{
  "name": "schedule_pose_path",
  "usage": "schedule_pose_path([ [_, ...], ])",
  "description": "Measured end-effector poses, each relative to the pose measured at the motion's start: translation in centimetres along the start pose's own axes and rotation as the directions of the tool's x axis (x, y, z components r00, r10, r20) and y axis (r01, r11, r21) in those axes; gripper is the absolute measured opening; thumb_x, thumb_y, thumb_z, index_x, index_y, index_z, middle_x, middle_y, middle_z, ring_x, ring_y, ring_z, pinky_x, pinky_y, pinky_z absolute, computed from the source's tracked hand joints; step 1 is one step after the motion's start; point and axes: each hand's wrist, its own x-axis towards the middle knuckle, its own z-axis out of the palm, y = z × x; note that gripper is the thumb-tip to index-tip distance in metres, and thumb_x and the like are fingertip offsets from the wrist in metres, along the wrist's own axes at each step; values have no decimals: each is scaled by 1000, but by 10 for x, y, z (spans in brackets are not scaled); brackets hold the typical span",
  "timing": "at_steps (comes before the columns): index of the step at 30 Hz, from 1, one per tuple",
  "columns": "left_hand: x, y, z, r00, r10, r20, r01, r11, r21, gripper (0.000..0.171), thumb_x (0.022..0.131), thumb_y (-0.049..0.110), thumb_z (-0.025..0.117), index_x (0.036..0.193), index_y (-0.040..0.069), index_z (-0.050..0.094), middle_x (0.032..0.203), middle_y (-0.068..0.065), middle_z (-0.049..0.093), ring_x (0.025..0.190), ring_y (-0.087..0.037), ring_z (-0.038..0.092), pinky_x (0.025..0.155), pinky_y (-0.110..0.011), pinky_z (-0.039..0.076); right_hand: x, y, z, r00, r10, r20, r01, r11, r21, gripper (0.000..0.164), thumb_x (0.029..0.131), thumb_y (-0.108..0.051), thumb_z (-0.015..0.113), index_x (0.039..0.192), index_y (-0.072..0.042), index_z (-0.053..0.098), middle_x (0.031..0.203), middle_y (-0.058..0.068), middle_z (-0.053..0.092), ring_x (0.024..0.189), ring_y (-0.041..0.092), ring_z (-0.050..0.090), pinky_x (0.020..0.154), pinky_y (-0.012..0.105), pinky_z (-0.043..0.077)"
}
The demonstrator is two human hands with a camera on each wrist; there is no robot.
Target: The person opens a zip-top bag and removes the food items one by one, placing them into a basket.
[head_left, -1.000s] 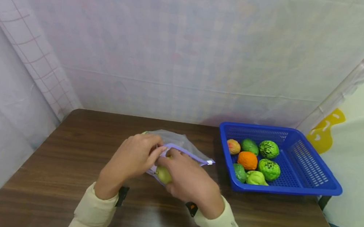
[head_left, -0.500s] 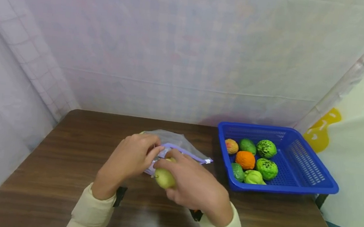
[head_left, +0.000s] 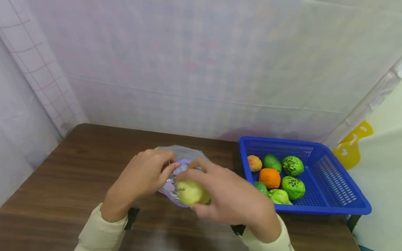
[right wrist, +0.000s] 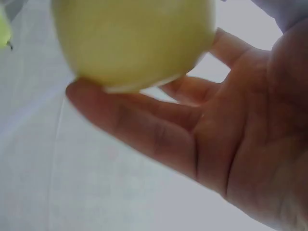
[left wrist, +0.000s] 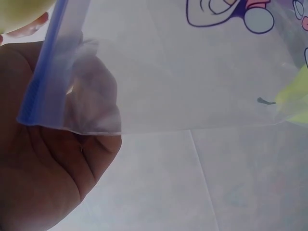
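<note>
My left hand (head_left: 147, 173) pinches the mouth edge of a clear zip bag (head_left: 185, 153) between thumb and fingers. In the left wrist view, that hand's curled fingers show through the plastic beside the blue-purple zip strip (left wrist: 43, 72). My right hand (head_left: 231, 191) grips a yellow-green pear (head_left: 190, 193), stem toward the left, right at the bag's mouth. Seen from the right wrist, the fingers curve round the pear (right wrist: 134, 43). Another green fruit with a dark stem (left wrist: 296, 98) lies in the bag's far end. A purple cartoon print (left wrist: 216, 12) marks the plastic.
A blue plastic basket (head_left: 348, 184) stands on the right of the brown wooden table (head_left: 52, 196). In its left part lie an orange (head_left: 270, 178), a peach-coloured fruit (head_left: 254, 163) and several green fruits (head_left: 293, 187). Pale sheets (head_left: 192, 60) hang behind the table.
My right hand has moved to the right with the pear, which shows more fully now. The bag's white slider has become hidden behind that hand. My left hand keeps its hold on the bag.
</note>
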Motion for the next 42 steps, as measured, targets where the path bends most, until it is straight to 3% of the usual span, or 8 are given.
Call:
schedule_pose_path([
  [6,2,0,1,1000,-14,0,14,1000,2,13,91,18,70,79,12,67,63,5,56,52,-9,46,43,-27,39,-9,13,-28,1000,-16,5,16,995,-95,50,81,-30,74,129,-25,60,124,-2,53,85,7,56,65,29,55],
  [11,4,1,1,998,-51,21,51,999,0,14,91,20,70,79,12,67,64,5,58,52,-9,46,43,-26,39,-13,29,-50,1000,-10,25,12,995,-94,51,83,-30,74,130,-24,59,125,-3,52,90,8,56,70,31,56],
  [18,4,2,1,998,-55,14,55,998,6,15,91,21,70,78,13,67,64,5,59,53,-10,47,44,-28,40,-19,58,-74,999,-29,36,32,994,-103,51,85,-30,73,133,-21,57,129,-2,54,103,10,52,80,36,54],
  [23,3,4,1,998,-62,14,62,998,2,13,90,20,70,81,12,69,66,4,60,55,-10,49,46,-30,43,-29,74,-91,991,75,110,-60,990,-130,52,87,-32,72,136,-27,54,134,-4,51,100,11,52,77,36,51],
  [27,3,5,1,998,-54,12,54,999,9,13,90,20,70,81,12,69,66,4,61,56,-11,50,47,-31,44,-40,84,-102,978,165,125,-141,973,-181,52,86,-37,74,134,-29,54,132,-5,53,100,12,53,81,38,51],
  [34,3,6,-1,998,-55,6,54,998,13,13,90,20,70,80,12,68,66,4,60,55,-11,49,46,-31,43,-56,114,-114,964,235,127,-211,961,-178,51,88,-37,72,131,-15,56,111,3,63,80,16,53,64,34,49],
  [42,4,7,-1,997,-74,9,74,997,22,13,91,20,70,82,11,69,66,3,60,56,-11,50,47,-31,44,-81,163,-120,925,364,108,-337,918,-208,57,88,-42,72,130,-8,56,121,13,65,91,23,56,74,46,52],
])
